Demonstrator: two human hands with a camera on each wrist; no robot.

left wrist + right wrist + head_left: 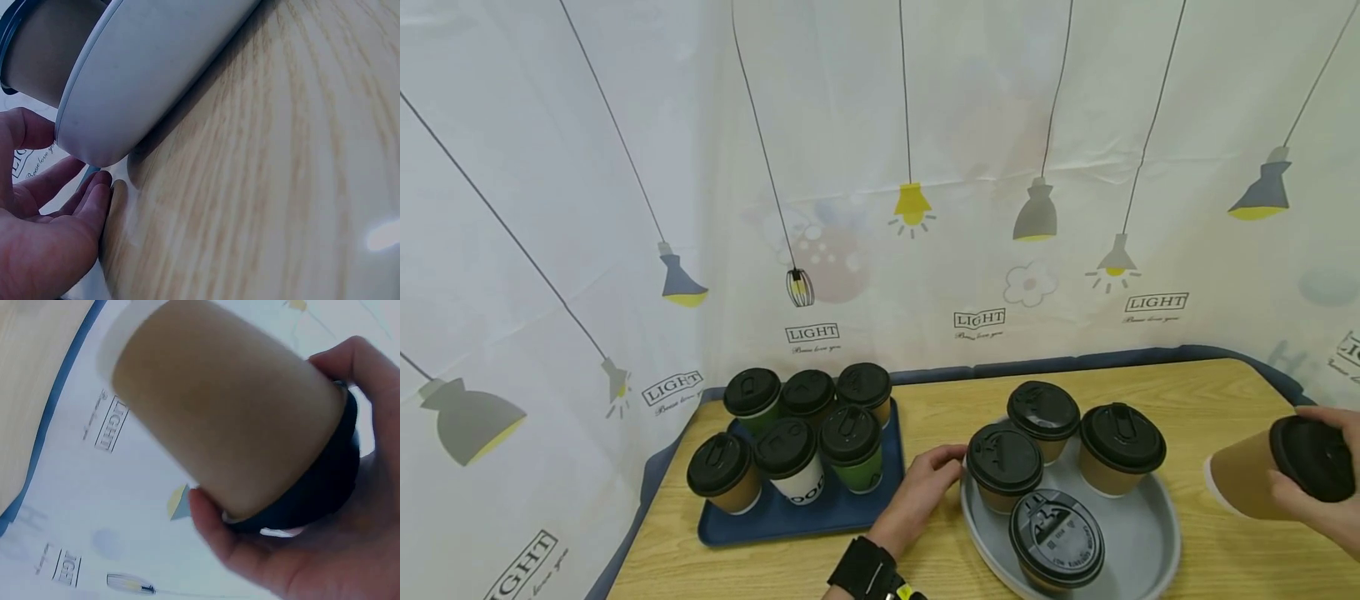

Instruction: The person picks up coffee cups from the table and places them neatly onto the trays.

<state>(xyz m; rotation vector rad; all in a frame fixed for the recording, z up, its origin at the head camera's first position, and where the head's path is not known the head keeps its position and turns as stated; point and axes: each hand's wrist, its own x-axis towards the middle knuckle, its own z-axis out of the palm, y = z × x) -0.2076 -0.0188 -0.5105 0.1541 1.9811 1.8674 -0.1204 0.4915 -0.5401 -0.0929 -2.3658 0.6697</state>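
Note:
My right hand (pixel 1326 467) holds a brown paper cup (pixel 231 406) by its black lid (pixel 319 481), tilted on its side beyond the right edge of a round grey tray (pixel 1161 533). In the right wrist view, thumb and fingers wrap around the lid end. Loosely bent, my left hand (pixel 928 487) touches the tray's left rim with a fingertip, as the left wrist view shows. On that tray stand several lidded cups, among them a front one with a shiny printed lid (pixel 1056 537) and one at the right (pixel 1122 450).
Left of my left hand, a blue rectangular tray (pixel 790 527) bears several black-lidded cups, including a white one (pixel 797 475) and a green one (pixel 857 471). Both trays rest on a wood-grain table (pixel 936 408). Behind it hangs a pale curtain (pixel 865 125) printed with lamps.

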